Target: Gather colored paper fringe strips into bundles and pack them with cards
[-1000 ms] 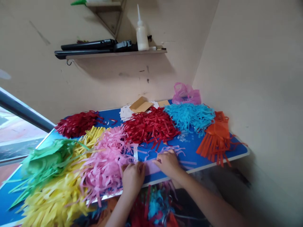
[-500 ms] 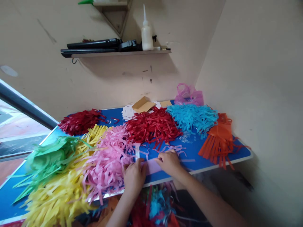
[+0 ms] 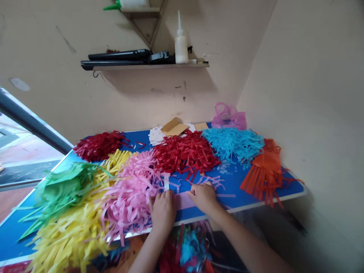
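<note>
Because the fingers curl down over it, only the middle of the lilac strip [image 3: 184,200] shows, lying near the front edge of the blue table [image 3: 190,214] between the two hands. The left hand [image 3: 163,208] presses its bent fingertips at the strip's left end, beside the pink fringe [image 3: 131,195]; its thumb is partly lost against that fringe, and whether it pinches or merely presses cannot be told. The right hand [image 3: 203,195], loosely curled with the thumb toward the strip, touches the other end; its grip underneath is hidden. The pink fringe covers part of the yellow fringe [image 3: 74,237], which runs past the table's front edge. Beyond the hands lies a red fringe [image 3: 186,151], partly hiding white papers [image 3: 156,135]. Under the table, a jumble of coloured strips [image 3: 190,244] is shadowed, crossed by the left forearm and cut off below.
</note>
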A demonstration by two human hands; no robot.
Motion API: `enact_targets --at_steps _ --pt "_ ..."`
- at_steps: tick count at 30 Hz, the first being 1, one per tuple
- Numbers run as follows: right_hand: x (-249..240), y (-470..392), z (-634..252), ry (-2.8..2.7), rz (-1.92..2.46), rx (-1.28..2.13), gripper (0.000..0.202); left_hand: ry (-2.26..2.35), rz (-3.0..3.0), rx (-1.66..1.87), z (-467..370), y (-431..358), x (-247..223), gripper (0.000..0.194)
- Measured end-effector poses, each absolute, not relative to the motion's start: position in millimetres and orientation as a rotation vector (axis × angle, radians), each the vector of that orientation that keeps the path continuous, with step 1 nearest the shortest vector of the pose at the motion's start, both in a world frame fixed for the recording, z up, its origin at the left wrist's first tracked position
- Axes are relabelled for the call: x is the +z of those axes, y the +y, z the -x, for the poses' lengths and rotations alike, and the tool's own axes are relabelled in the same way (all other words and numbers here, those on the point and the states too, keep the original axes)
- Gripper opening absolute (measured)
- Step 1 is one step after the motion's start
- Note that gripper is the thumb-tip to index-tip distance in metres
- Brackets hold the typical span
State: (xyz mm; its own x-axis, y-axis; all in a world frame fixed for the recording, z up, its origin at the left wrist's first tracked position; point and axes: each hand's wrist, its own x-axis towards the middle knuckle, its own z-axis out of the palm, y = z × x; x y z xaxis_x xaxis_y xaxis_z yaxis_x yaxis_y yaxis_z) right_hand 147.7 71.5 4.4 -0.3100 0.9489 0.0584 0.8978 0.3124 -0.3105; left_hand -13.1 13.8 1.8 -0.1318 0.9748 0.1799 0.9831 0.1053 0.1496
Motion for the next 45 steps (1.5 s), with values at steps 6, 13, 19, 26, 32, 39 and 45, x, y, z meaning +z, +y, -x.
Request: enact_targets --at_steps 6,13,19,26,32,39,45 --pt "17 63 -147 -2.359 1.473 0.076 0.019 -1.657 2.409 -0.372 17 14 -1 0.017" --pt "30 96 -162 -2.260 1.605 0.088 0.033 -1.606 2.512 -0.357 30 10 -1 0.024" --pt "16 52 -174 -2.508 0.958 0.233 0.022 -1.721 2.562 -0.361 27 8 2 0.022" --pt "-22 63 -177 -2.503 0.946 0.296 0.015 -1.711 2.578 -0.567 30 3 1 0.034" --pt "-2 76 -178 -2.576 0.991 0.406 0.025 -1.742 2.506 -0.686 35 7 -11 0.022" --pt "-1 92 -173 -2.553 1.152 0.403 0.016 -2.012 2.493 -0.702 47 6 1 0.019" --pt "-5 96 -160 -2.451 1.376 0.353 0.015 -2.138 2.348 -0.594 39 15 5 0.032"
